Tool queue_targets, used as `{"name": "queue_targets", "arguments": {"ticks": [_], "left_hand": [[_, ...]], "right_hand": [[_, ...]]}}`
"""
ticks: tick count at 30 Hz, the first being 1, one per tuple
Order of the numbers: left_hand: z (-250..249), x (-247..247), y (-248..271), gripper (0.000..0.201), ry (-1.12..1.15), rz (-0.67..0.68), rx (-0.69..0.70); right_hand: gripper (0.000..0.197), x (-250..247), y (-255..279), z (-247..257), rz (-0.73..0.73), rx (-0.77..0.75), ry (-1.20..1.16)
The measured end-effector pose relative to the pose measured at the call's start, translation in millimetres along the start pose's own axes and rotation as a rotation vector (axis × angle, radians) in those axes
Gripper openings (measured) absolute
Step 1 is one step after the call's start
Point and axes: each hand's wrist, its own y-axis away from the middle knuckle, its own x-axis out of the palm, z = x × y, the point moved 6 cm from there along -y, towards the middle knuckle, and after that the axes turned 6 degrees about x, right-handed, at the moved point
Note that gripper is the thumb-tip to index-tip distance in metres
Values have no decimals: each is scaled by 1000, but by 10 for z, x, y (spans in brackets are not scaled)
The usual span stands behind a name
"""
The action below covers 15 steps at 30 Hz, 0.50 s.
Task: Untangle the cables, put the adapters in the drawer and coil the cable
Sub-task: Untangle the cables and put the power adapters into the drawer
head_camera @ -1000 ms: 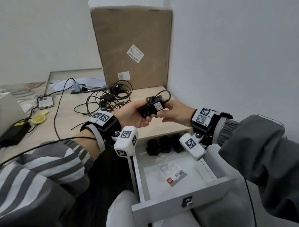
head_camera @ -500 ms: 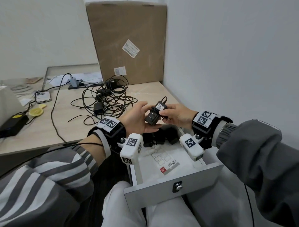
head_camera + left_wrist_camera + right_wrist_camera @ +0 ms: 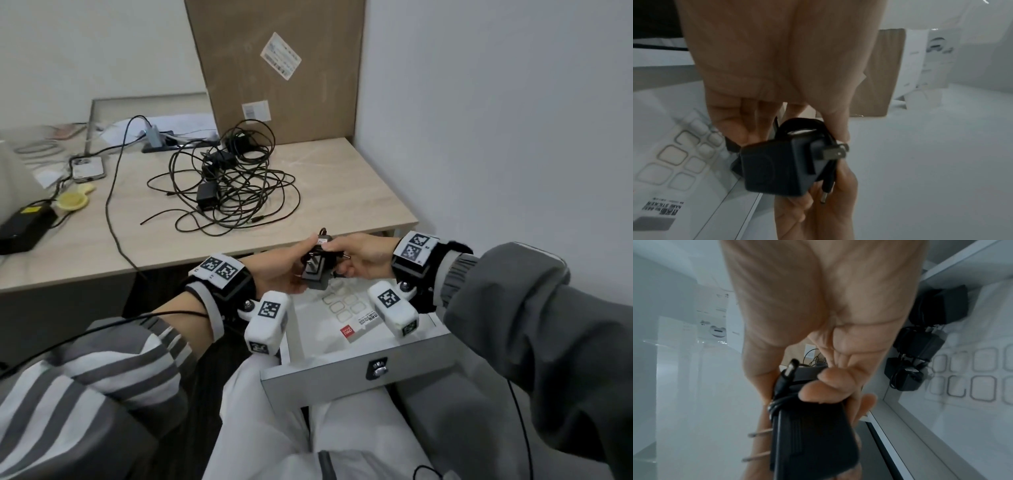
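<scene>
A black adapter [image 3: 315, 271] with its cable wound round it hangs over the back of the open white drawer [image 3: 356, 371]. Both hands hold it. My left hand [image 3: 291, 270] grips it from the left, and my right hand [image 3: 346, 260] curls its fingers [image 3: 828, 386] round it from the right. In the left wrist view the adapter [image 3: 777, 167] shows its metal prongs [image 3: 835, 152] and a loose barrel plug [image 3: 825, 191]. Three more black adapters [image 3: 918, 348] lie at the back of the drawer. A tangle of black cables [image 3: 233, 185] with adapters in it lies on the desk.
A sticker sheet [image 3: 349, 313] lies on the drawer floor. A cardboard panel [image 3: 281, 68] leans against the wall behind the desk [image 3: 359, 192]. A phone [image 3: 87, 168], a yellow lid [image 3: 72, 200] and a black power brick [image 3: 25, 226] sit at the desk's left.
Both hands have carried the adapter down from above the desk edge to just over the drawer. The adapter has turned, so its prongs now show.
</scene>
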Motion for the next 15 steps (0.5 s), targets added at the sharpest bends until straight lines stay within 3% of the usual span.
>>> {"name": "queue_targets", "arguments": {"ticks": [3, 8, 11, 15], "left_hand": [[101, 42, -30, 68, 70, 75, 9], [4, 81, -77, 62, 327, 42, 79], [-81, -21, -129, 69, 503, -13, 92], [-142, -63, -179, 54, 616, -2, 111]], "right_hand": [[15, 39, -66, -17, 79, -31, -18], [61, -32, -239, -59, 142, -101, -38], [58, -107, -259, -10, 76, -154, -46], [50, -259, -257, 105, -89, -219, 62]]}}
